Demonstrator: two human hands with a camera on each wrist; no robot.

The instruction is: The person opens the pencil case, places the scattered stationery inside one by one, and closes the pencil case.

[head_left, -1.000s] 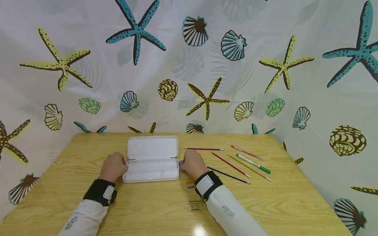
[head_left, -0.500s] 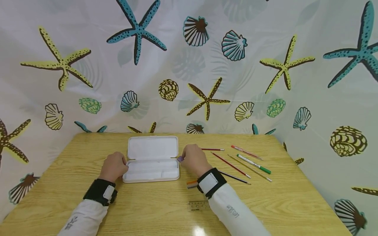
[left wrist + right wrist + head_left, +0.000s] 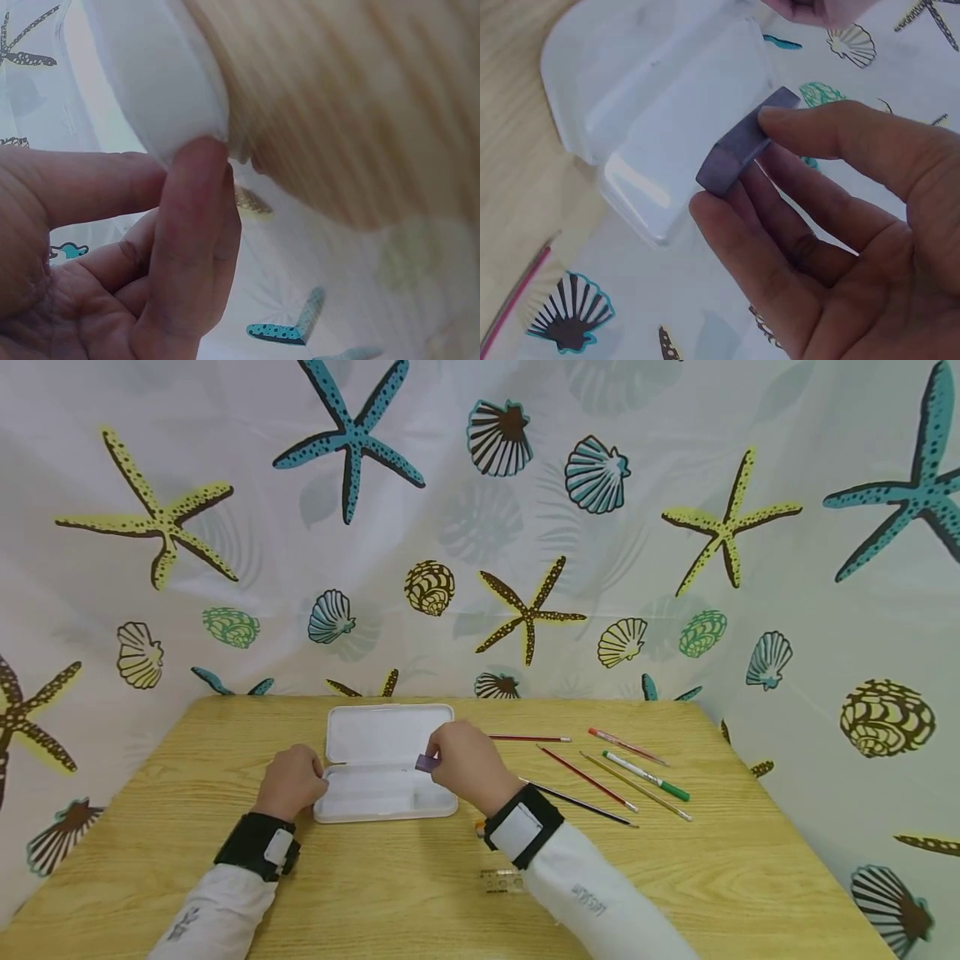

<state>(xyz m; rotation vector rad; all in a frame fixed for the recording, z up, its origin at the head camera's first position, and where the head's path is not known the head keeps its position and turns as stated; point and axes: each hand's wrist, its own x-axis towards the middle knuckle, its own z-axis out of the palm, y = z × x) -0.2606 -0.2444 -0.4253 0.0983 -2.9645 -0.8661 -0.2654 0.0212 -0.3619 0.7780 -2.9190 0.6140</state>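
A white pencil case [image 3: 363, 797] lies with its lid [image 3: 382, 735] folded back on the wooden table. My left hand [image 3: 290, 781] pinches the left end of the case between thumb and fingers, as the left wrist view shows with the case wall [image 3: 169, 82] at the fingertips. Over the right part of the case, my right hand [image 3: 474, 766] holds a small purple eraser [image 3: 746, 139] by its sides. In the right wrist view the thumb lies on one face and the fingers on the opposite side. The eraser hangs above the case near its hinge line.
Right of the case lie a dark red pencil [image 3: 532, 738], a red pencil [image 3: 588, 778], a black pencil [image 3: 581, 802], a yellow pencil [image 3: 637, 787], a green-capped marker [image 3: 645, 775] and an orange-red pen [image 3: 626, 747]. A clear ruler [image 3: 501, 882] is partly under the right sleeve. Patterned cloth [image 3: 525, 527] hangs behind.
My right hand has lifted the purple eraser from beside the case and carried it left, over the case. The left hand stays at the case's left end.
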